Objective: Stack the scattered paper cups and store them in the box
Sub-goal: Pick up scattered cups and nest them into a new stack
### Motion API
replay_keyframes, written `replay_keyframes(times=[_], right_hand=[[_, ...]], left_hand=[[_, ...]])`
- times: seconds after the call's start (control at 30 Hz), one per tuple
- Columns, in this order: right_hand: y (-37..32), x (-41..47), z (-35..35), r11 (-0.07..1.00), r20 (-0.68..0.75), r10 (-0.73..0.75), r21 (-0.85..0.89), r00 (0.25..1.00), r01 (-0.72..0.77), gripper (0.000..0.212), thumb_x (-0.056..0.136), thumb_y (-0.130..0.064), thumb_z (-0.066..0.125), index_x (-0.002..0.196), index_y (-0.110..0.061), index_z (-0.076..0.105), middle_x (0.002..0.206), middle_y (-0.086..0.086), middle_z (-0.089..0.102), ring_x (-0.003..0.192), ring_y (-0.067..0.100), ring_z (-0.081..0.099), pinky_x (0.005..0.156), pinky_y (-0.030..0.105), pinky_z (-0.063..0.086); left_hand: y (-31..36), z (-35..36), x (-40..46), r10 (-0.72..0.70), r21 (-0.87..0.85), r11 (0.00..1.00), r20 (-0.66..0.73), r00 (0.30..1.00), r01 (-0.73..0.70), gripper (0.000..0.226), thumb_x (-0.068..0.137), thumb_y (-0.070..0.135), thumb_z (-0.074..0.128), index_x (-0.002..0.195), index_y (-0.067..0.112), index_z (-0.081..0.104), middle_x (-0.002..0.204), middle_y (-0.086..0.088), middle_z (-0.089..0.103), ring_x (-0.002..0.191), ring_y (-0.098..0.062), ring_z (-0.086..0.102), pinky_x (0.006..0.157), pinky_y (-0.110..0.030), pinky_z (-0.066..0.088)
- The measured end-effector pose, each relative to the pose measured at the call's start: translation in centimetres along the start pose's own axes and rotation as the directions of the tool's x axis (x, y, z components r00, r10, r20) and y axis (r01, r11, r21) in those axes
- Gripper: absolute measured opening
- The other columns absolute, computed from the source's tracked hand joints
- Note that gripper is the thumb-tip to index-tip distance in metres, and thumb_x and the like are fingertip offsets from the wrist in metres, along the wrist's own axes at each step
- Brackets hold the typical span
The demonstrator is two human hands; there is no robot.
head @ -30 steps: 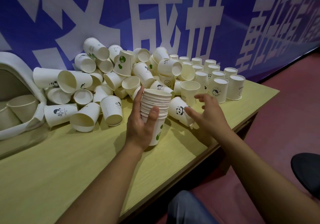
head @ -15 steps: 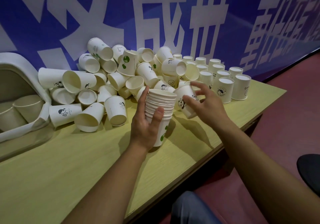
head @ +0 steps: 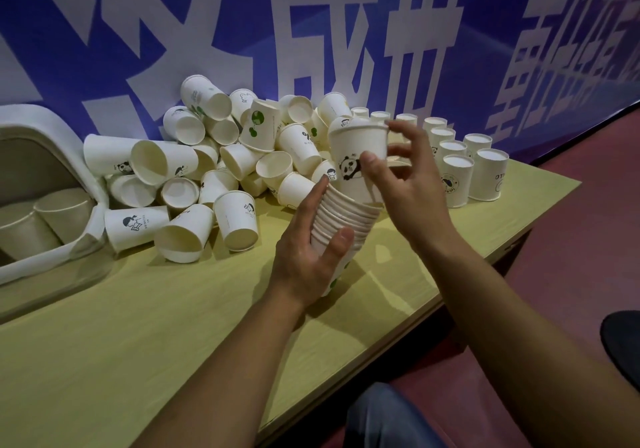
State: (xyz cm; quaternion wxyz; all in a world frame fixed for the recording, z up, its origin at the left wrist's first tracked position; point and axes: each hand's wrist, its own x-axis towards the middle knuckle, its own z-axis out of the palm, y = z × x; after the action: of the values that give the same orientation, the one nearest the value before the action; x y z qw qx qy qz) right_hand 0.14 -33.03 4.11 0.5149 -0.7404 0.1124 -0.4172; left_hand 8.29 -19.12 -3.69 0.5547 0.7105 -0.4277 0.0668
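Left hand (head: 304,253) wrapped around a stack of cups (head: 341,222), held just above the tabletop (head: 138,343), thumb pressed across the rims. Right hand (head: 405,184) pinching a panda cup (head: 360,160) upright, its base set into the top of the stack. Behind, a heap of loose cups (head: 214,163) lying on their sides against the blue banner (head: 104,32). To the right, upside-down cups (head: 467,167) standing in rows. At far left, a white box (head: 90,184) tipped open, a few cups inside.
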Motion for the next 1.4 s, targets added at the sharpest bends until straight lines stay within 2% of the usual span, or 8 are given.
replay_keyframes(times=[0.3, 0.43, 0.53, 0.63, 0.77, 0.97, 1.2, 1.4], right_hand=[[4.0, -2.6, 1.9, 0.996, 0.048, -0.021, -0.085, 0.999, 0.025, 0.024, 0.095, -0.03, 0.062, 0.119, -0.032, 0.066, 0.112, -0.01, 0.06, 0.091, -0.004, 0.055, 0.071, 0.01, 0.044], [5.8, -0.6, 0.4, 0.986, -0.143, 0.012, -0.163, 0.99, -0.035, 0.03, 0.089, -0.028, 0.07, 0.117, -0.035, 0.06, 0.119, -0.004, 0.052, 0.104, 0.012, 0.054, 0.083, 0.025, 0.048], [8.1, 1.6, -0.7, 0.959, -0.253, 0.103, -0.23, 0.962, -0.163, 0.05, 0.085, -0.031, 0.074, 0.126, -0.041, 0.049, 0.136, 0.002, 0.042, 0.125, 0.024, 0.043, 0.107, 0.045, 0.04], [9.8, 3.2, -1.1, 0.937, -0.225, 0.213, -0.229, 0.951, -0.264, 0.068, 0.083, -0.032, 0.077, 0.141, -0.035, 0.041, 0.148, 0.002, 0.038, 0.137, 0.023, 0.033, 0.114, 0.047, 0.032], [10.7, 4.4, -1.1, 0.935, -0.138, 0.223, -0.248, 0.965, -0.252, 0.071, 0.083, -0.025, 0.078, 0.145, -0.028, 0.041, 0.145, 0.002, 0.048, 0.133, 0.02, 0.043, 0.107, 0.038, 0.039], [9.9, 4.2, -1.5, 0.971, -0.134, 0.212, -0.08, 0.968, -0.224, 0.062, 0.086, -0.027, 0.075, 0.14, -0.03, 0.046, 0.139, 0.001, 0.05, 0.117, 0.023, 0.057, 0.091, 0.041, 0.056], [4.0, 2.9, -1.1, 0.984, -0.132, 0.055, 0.173, 0.99, -0.031, 0.06, 0.094, -0.031, 0.063, 0.147, -0.027, 0.034, 0.139, 0.003, 0.046, 0.109, 0.007, 0.059, 0.08, 0.023, 0.057], [0.5, 1.5, 0.4, 0.981, 0.005, -0.038, 0.19, 0.999, 0.037, 0.064, 0.093, -0.036, 0.061, 0.148, -0.026, 0.031, 0.133, 0.0, 0.045, 0.108, 0.008, 0.059, 0.079, 0.025, 0.058]], left_hand=[[-1.0, -0.3, 0.4, -0.138, -0.201, 0.975, -0.18, 0.974, 0.101, 0.067, 0.085, 0.061, 0.053, 0.147, 0.048, 0.031, 0.127, 0.042, 0.052, 0.118, 0.001, 0.059, 0.101, -0.042, 0.051], [-0.6, 0.0, 0.2, -0.108, -0.149, 0.985, -0.155, 0.982, 0.085, 0.067, 0.084, 0.065, 0.052, 0.145, 0.051, 0.029, 0.14, 0.025, 0.051, 0.127, -0.006, 0.055, 0.105, -0.041, 0.048], [-0.6, 0.0, 0.3, -0.109, -0.15, 0.985, -0.144, 0.984, 0.087, 0.067, 0.083, 0.066, 0.052, 0.146, 0.052, 0.03, 0.134, 0.039, 0.049, 0.125, 0.002, 0.054, 0.106, -0.037, 0.048], [-0.6, 0.0, 0.3, -0.122, -0.166, 0.981, -0.139, 0.983, 0.098, 0.069, 0.084, 0.065, 0.052, 0.147, 0.051, 0.029, 0.13, 0.045, 0.049, 0.122, 0.003, 0.055, 0.104, -0.04, 0.049], [-0.5, -0.1, 0.3, -0.128, -0.177, 0.979, -0.13, 0.983, 0.104, 0.07, 0.084, 0.066, 0.051, 0.148, 0.05, 0.028, 0.133, 0.037, 0.05, 0.122, -0.001, 0.056, 0.102, -0.043, 0.051], [-0.5, -0.1, 0.4, -0.116, -0.165, 0.982, -0.129, 0.985, 0.094, 0.069, 0.084, 0.065, 0.05, 0.147, 0.049, 0.028, 0.127, 0.05, 0.046, 0.12, 0.011, 0.052, 0.099, -0.022, 0.046], [-0.7, 0.0, 0.2, -0.117, -0.141, 0.985, -0.155, 0.981, 0.096, 0.066, 0.085, 0.064, 0.053, 0.146, 0.054, 0.029, 0.14, 0.025, 0.052, 0.126, -0.003, 0.054, 0.106, -0.041, 0.048], [0.1, -0.1, 0.2, -0.057, -0.028, 0.998, -0.109, 0.992, 0.055, 0.06, 0.085, 0.065, 0.05, 0.137, 0.073, 0.021, 0.148, 0.019, 0.047, 0.129, -0.003, 0.052, 0.104, -0.039, 0.049]])
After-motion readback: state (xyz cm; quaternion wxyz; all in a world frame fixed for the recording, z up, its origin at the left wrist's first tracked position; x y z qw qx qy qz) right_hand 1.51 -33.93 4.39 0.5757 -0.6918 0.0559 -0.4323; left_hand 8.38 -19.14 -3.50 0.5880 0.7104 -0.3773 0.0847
